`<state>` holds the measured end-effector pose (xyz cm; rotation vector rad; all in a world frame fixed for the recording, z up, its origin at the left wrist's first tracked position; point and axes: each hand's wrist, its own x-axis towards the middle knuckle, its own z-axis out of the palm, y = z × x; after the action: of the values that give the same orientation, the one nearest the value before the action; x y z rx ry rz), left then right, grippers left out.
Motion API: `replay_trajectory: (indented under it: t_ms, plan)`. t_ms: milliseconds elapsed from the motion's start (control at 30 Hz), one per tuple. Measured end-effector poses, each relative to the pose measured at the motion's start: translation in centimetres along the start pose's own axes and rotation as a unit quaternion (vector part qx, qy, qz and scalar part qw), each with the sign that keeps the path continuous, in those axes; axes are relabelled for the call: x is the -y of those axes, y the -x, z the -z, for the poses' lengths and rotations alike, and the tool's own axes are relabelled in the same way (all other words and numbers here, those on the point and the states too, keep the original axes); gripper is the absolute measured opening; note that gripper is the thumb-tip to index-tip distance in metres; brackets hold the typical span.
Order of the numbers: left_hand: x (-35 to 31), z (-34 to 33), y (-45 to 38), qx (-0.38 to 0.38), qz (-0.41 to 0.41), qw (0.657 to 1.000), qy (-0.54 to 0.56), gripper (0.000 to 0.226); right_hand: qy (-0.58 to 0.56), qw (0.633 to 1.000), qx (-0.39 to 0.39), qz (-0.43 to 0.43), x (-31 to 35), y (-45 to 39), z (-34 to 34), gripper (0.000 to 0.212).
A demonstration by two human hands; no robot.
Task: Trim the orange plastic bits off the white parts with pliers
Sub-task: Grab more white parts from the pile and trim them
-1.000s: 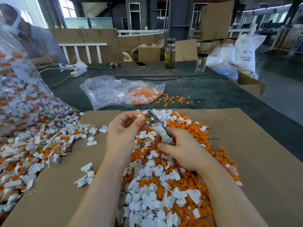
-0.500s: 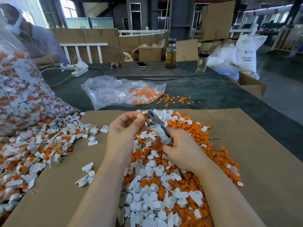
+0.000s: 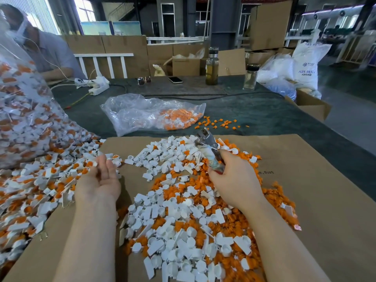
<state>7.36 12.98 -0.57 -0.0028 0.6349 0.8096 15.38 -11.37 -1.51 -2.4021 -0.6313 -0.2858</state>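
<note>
My right hand (image 3: 234, 180) grips the taped handles of the pliers (image 3: 207, 145), whose metal jaws point up and away over the pile. My left hand (image 3: 99, 178) lies palm up with straight fingers at the edge of the untrimmed parts (image 3: 40, 180), white pieces with orange bits still attached; nothing shows in its palm. Between and below my hands spreads a heap of trimmed white parts (image 3: 179, 231) mixed with cut orange bits (image 3: 203, 200) on a sheet of cardboard (image 3: 315, 200).
A big clear bag of untrimmed parts (image 3: 20, 119) bulges at the left. A smaller plastic bag (image 3: 150, 112) with orange bits lies on the green table beyond, loose orange bits (image 3: 219, 123) beside it. Farther back: bottles (image 3: 212, 66), a phone, a power strip, boxes. A person (image 3: 40, 47) sits far left.
My left hand has left the pliers' jaws and swung left and down to the untrimmed pile, opening palm up. My right hand has shifted right with the pliers.
</note>
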Motion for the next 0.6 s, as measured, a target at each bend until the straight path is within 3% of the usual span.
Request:
replay_trajectory:
  t_ms: [233, 333, 400, 467, 600]
  plan:
    - [-0.2, 0.1, 0.0, 0.013, -0.018, 0.997, 0.078, 0.033, 0.014, 0.999, -0.026, -0.038, -0.6, -0.3, -0.3, 0.015]
    - [0.1, 0.1, 0.4, 0.025, -0.006, 0.998, -0.054, 0.030, 0.015, 0.998, -0.032, -0.045, -0.6, -0.4, -0.5, 0.016]
    - [0.6, -0.1, 1.0, 0.062, -0.013, 0.965, -0.253, 0.026, 0.018, 0.998, -0.029, -0.050, -0.7, -0.4, -0.5, 0.016]
    - [1.9, -0.1, 1.8, 0.127, -0.072, 0.866, -0.477, 0.019, 0.017, 0.998, -0.023, -0.053, -0.8, -0.4, -0.5, 0.015]
    - [5.5, 0.5, 3.6, 0.281, -0.205, 0.574, -0.741, 0.008, 0.017, 0.999, -0.002, -0.033, -0.7, -0.5, -0.3, 0.028]
